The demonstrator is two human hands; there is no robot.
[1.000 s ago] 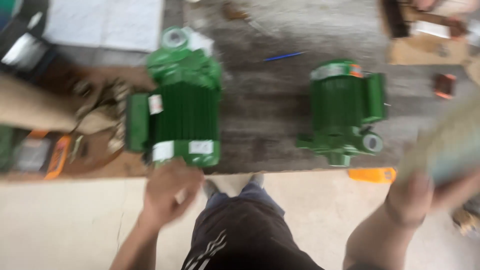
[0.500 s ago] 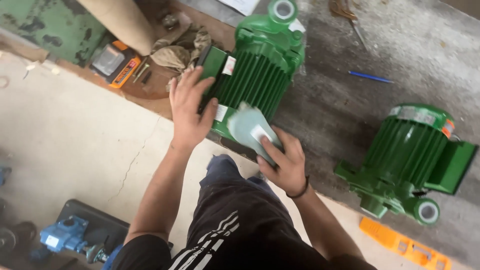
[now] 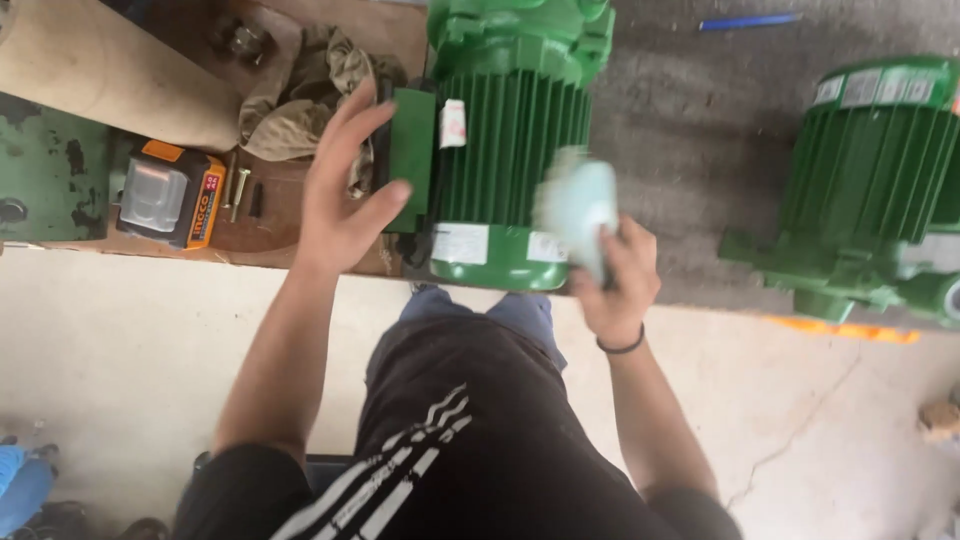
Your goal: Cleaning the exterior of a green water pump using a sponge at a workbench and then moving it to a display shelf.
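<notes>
So the main thing here is a green pump motor [image 3: 500, 150], a ribbed cast metal body with straight fins running lengthwise, a smooth round end cap at the near end and a flat boxy green terminal cover on its left side. White stickers sit on the fins and on the cap. It lies on a rough, grey, worn bench [image 3: 680, 130], its end cap right at the near edge.

Left hand [image 3: 340, 200] is open, fingers spread and reaching up along the box side of the motor, fingertips just beside or touching the box; palm faces the motor, forearm coming straight up from below.

Right hand [image 3: 615, 280] is closed around a pale, soft-looking cloth [image 3: 578, 205], which is motion-blurred, so I can't tell the fabric. The cloth sticks up above the fingers and sits against the fins near the end cap. A dark band circles that wrist.

Beyond the left fingertips lies a crumpled tan rag [image 3: 300, 90]. Left of that hand is a small orange and black battery pack [image 3: 168, 195] with a couple of bolts beside it. Well to the right of the right hand is a second motor [image 3: 870, 170], same green ribbed shape.
</notes>
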